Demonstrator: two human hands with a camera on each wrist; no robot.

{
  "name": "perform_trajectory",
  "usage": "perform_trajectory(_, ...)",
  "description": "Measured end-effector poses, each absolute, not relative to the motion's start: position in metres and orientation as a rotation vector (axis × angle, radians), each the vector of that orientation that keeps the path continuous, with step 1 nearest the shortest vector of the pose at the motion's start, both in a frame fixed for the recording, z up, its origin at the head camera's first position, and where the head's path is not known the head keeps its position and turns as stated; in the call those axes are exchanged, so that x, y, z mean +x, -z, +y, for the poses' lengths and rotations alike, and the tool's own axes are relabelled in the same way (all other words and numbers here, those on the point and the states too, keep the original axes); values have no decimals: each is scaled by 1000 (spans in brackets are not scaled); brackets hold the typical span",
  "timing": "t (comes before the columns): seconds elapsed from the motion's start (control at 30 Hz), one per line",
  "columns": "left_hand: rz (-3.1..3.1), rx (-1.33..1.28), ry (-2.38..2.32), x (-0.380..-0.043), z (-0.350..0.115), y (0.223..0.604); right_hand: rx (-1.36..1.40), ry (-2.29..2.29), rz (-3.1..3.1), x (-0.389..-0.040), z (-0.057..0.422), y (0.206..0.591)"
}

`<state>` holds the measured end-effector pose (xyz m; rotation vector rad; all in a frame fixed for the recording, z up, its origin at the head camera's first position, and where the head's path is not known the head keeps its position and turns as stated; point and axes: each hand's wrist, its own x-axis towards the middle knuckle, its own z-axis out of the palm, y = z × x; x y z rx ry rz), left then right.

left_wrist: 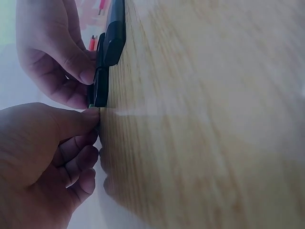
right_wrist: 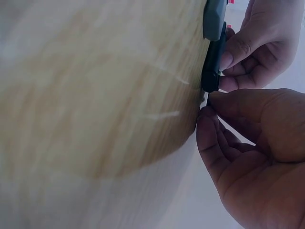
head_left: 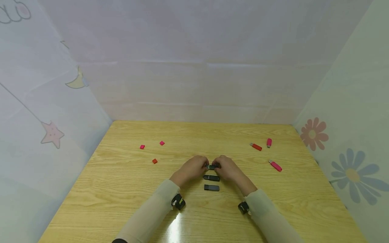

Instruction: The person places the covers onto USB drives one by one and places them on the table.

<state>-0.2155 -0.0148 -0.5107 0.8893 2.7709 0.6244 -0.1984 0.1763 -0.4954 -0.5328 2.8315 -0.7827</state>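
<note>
Both hands meet at a dark USB stick (head_left: 212, 167) near the middle of the table. My left hand (head_left: 194, 167) pinches its left end between thumb and fingers, and my right hand (head_left: 227, 167) holds its right end. The fingers hide much of this stick, and whether a cap sits on it cannot be told. Just nearer to me lie a black USB stick (head_left: 211, 178) and, below that, a grey USB stick (head_left: 211, 188) with a black end. In the left wrist view the black stick (left_wrist: 101, 86) partly blocks sight of the held one.
Off to the left lie two pink caps (head_left: 142, 146) and a red cap (head_left: 155, 161). On the right are a red USB stick (head_left: 256, 147) and two pink USB sticks (head_left: 276, 166), their metal plugs bare. Cloth walls border the wooden table (head_left: 115, 189).
</note>
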Motion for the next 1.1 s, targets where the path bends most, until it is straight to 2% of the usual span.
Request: perform_trajectory(1.1,2749,802,-736,-215,-24,509,-412,811,2799,-194,178,488)
